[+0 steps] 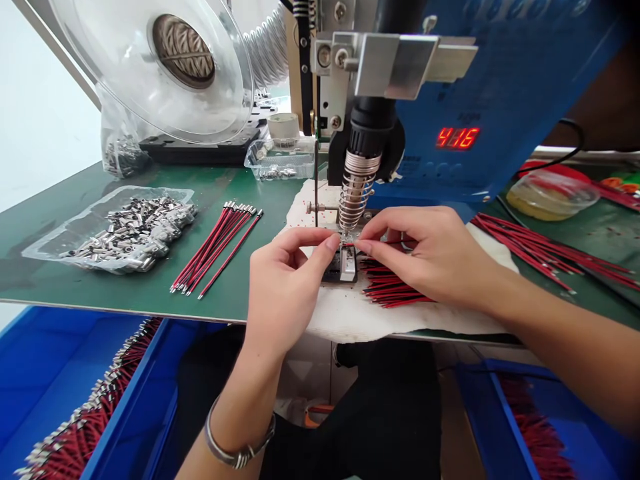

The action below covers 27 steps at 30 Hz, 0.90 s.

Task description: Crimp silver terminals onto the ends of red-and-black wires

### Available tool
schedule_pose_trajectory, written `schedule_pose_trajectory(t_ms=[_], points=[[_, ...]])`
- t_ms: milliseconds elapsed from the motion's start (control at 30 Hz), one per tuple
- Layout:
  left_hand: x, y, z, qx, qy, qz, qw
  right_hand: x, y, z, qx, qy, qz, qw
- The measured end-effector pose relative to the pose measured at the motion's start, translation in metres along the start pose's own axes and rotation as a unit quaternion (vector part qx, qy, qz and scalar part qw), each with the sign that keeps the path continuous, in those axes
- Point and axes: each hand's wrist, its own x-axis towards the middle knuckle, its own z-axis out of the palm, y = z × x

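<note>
While my right hand pinched a wire and my left hand sat pinched closed, contents unclear, keeping steady under the iron mattered most imo.

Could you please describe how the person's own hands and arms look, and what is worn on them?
The left hand and the right hand wear no gloves. No sleeve shows on the left forearm or the right forearm. Around the left one sits a silver-grey bracelet with a coiled detail.
</note>
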Motion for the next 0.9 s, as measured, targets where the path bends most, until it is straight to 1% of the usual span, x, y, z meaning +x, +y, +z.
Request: schedule_pose_trajectory(t_ms=[267,633,900], points=[[-0.0013,0.0006,0.0013,0.022,0.012,0.015,1.000,-0.0003,0.0009,0.0005,-0.010,-0.002,0.003,1.000],[-0.0019,-0.0011,0.0023,0.021,0.020,0.005,1.000,-0.0014,-0.0008,0.0015,-0.016,0.016,0.010,1.000],[-0.0023,-0.0008,0.0022,0.017,0.021,0.004,1.000,-0.0012,-0.0023,0.0022,-0.009,0.018,0.025,0.999]])
